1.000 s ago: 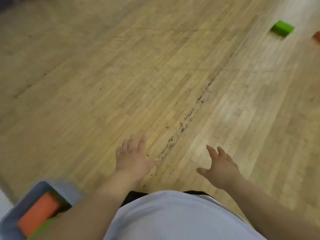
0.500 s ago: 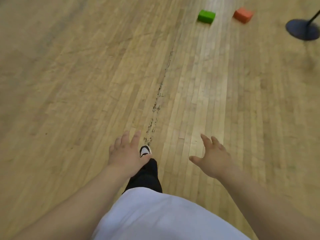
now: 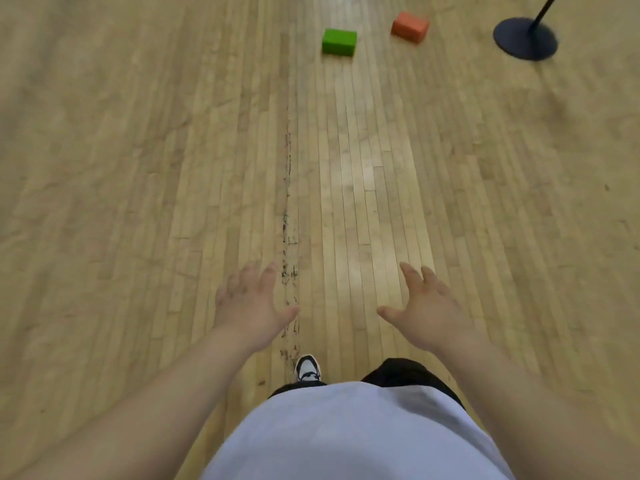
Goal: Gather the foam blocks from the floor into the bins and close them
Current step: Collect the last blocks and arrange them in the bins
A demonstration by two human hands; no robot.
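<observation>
Head view showed the left hand (image 3: 249,303) and the right hand (image 3: 426,310) both released, fingers spread, palms down and holding nothing. They were held out ahead of the body above the floor (image 3: 138,168), probably kept free because the blocks lay out of reach. Below them, one shoe (image 3: 307,368) was planted beside a dark scuff line (image 3: 287,220), which suggests a walk toward the blocks. Well ahead, the green foam block (image 3: 338,42) lay flat on the boards. The orange foam block (image 3: 409,27) lay near it on the right, not touching. A round dark stand base (image 3: 524,38) stood further right, apart from both. No bin was in view, so each block would likely have to be carried to one elsewhere.
</observation>
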